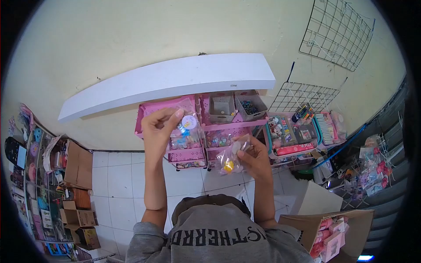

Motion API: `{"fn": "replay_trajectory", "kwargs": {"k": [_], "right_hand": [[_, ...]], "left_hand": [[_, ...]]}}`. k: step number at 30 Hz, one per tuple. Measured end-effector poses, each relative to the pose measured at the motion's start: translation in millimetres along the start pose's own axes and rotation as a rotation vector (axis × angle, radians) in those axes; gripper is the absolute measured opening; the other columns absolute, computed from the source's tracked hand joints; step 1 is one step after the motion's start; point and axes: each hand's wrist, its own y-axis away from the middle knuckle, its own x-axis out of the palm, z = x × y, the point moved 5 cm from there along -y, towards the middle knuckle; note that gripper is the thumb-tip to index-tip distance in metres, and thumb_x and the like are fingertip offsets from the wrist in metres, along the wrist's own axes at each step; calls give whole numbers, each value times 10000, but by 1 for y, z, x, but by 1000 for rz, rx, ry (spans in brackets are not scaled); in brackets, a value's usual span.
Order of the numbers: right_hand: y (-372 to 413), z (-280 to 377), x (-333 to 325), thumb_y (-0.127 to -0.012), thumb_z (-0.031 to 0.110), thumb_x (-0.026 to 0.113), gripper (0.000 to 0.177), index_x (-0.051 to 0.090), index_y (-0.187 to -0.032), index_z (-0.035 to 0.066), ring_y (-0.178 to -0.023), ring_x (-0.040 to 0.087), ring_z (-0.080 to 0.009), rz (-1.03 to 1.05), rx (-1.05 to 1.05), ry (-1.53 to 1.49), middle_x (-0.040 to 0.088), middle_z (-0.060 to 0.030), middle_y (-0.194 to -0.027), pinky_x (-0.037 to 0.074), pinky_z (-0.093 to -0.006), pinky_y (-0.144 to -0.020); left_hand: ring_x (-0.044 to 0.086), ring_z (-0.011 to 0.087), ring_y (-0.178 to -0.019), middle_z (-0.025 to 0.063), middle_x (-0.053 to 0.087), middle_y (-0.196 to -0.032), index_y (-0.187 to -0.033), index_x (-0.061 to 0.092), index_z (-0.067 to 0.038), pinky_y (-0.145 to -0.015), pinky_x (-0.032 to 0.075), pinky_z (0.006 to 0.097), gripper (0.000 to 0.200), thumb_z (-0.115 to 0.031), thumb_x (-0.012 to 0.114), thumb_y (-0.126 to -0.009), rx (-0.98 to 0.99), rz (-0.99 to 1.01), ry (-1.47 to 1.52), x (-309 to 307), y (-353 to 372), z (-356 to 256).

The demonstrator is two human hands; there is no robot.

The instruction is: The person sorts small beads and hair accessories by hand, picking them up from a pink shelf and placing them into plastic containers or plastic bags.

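Note:
My left hand pinches a clear plastic packet with a round lilac piece and something blue inside. It is held up in front of a pink rack. Lower and to the right, my right hand grips another clear plastic packet, which has a yellow piece and a pale round piece in it. Behind the hands, the pink rack's lower tiers hold small colourful packets. What the pieces in both packets are, I cannot make out.
A white wall shelf juts out above the rack. Grey bins stand on its top tier. To the right are a teal-edged tray of small goods and wire grids. Cardboard boxes flank the left; an open carton is at lower right.

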Motion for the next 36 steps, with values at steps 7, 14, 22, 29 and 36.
{"fn": "replay_trajectory", "kwargs": {"k": [7, 14, 22, 29, 36], "right_hand": [[-25, 25, 4, -760, 18, 525, 268, 462, -1020, 10, -701, 536, -90, -117, -60, -113, 553, -43, -840, 445, -210, -614], [-38, 9, -2, -772, 40, 520, 256, 455, -1019, 24, -702, 528, -75, -205, -31, -17, 545, -36, -824, 443, -212, -639], [-21, -10, -3, -785, 21, 490, 251, 428, -1028, 22, -692, 526, -70, -332, -106, 29, 538, -37, -859, 450, -185, -638], [-4, 19, -30, -773, 64, 529, 138, 498, -899, 18, -755, 532, -107, -454, -294, 128, 543, -59, -862, 430, -211, -682], [7, -5, -4, -719, 47, 589, 78, 559, -775, 1, -764, 526, -114, -179, -136, 291, 546, -42, -824, 439, -221, -673]], "left_hand": [[553, 159, -748, 93, 550, -883, -952, 491, 0, -640, 488, 289, 258, -220, 420, -839, -427, -27, 704, 42, 30, 81], [463, 251, -998, 148, 413, -1119, -1129, 333, -9, -787, 450, 394, 402, -315, 307, -870, -571, 16, 1040, 79, 66, 80], [531, 177, -875, 110, 487, -1025, -1117, 379, 9, -703, 491, 315, 345, -225, 368, -864, -354, -32, 661, 75, 74, 94], [522, 80, -757, 32, 522, -837, -1004, 477, -16, -649, 487, 238, 224, -162, 446, -837, -373, -175, 836, 66, 74, 89], [499, 98, -868, 64, 493, -1019, -1099, 426, 6, -717, 467, 255, 308, -170, 424, -847, -347, -166, 687, 63, 75, 92]]}}
